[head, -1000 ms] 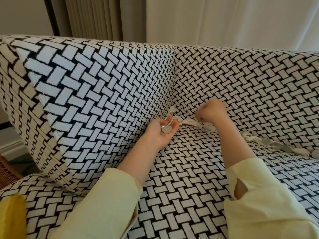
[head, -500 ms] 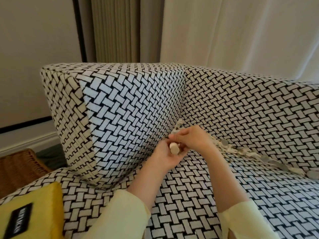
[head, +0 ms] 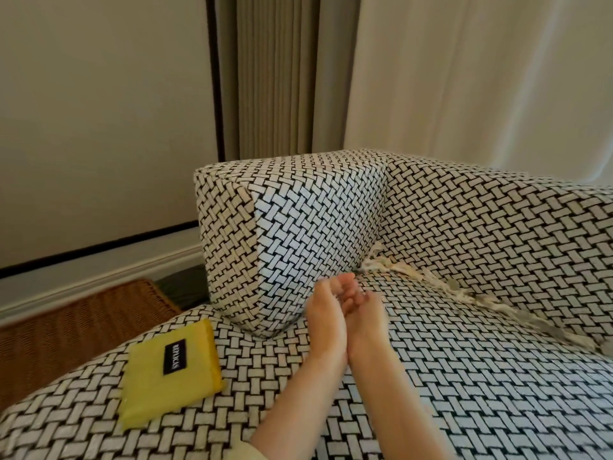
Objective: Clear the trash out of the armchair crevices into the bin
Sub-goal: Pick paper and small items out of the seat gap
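Head view showed our left hand (head: pixel 326 315) and right hand (head: pixel 366 325) pressed together mid-frame, grip too blurred for us to tell, with pale trash (head: pixel 403 269) lining the armchair (head: pixel 298 227) crevice right of centre.

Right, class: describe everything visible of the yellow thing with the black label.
The yellow piece is flat, roughly rectangular, fabric-like, with a darker band along its right edge. A small black label with white lettering, too blurred to read, sits near its top. It lies flat, slightly skewed, on the armchair's black-and-white woven-pattern upholstery, in front of the armrest. Only the upholstery touches it; the left hand is apart, to its right.
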`<state>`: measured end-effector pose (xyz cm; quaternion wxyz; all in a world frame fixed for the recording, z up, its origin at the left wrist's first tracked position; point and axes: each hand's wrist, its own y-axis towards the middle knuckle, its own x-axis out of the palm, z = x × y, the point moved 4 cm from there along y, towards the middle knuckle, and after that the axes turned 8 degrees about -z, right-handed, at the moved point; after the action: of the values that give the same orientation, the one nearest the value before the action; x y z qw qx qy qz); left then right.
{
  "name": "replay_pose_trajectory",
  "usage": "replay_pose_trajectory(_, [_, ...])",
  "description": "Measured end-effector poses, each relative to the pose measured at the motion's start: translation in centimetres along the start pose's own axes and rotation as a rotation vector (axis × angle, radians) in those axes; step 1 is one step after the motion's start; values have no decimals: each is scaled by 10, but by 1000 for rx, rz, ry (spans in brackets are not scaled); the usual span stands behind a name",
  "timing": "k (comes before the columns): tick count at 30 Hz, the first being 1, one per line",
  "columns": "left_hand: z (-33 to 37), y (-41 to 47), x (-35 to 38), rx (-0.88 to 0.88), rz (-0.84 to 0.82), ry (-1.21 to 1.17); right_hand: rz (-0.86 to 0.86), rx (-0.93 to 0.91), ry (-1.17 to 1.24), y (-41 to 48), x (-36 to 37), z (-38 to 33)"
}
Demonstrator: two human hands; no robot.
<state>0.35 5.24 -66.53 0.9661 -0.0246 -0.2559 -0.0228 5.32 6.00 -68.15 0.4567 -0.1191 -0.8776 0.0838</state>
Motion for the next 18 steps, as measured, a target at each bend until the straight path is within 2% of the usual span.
replay_pose_trajectory(2, [2, -4, -11, 39, 24, 114, -27, 53, -50, -9, 6, 15])
replay_pose_trajectory(5, [10, -13, -37, 21, 48, 129, -66, 181, -126, -32, 17, 41])
replay_pose_trajectory(8, [34, -29, -59, 160, 145, 279, -99, 161, -452, -39, 24, 58])
replay_pose_trajectory(10, [53, -45, -62, 240, 161, 314, -65, 131, -523, -38, 29, 66])
replay_pose_trajectory(12, [68, -55, -68, 302, 196, 378, -88, 180, -493, -41, 31, 77])
replay_pose_trajectory(15, [89, -61, -88, 411, 249, 673, -159, 267, -408, -48, 39, 84])
replay_pose_trajectory(17, [98, -57, -110, 393, 353, 999, -159, 375, -92, -47, 41, 96])
replay_pose_trajectory(18, [99, -52, -124, 308, 403, 1190, -91, 447, 59, -42, 39, 102])
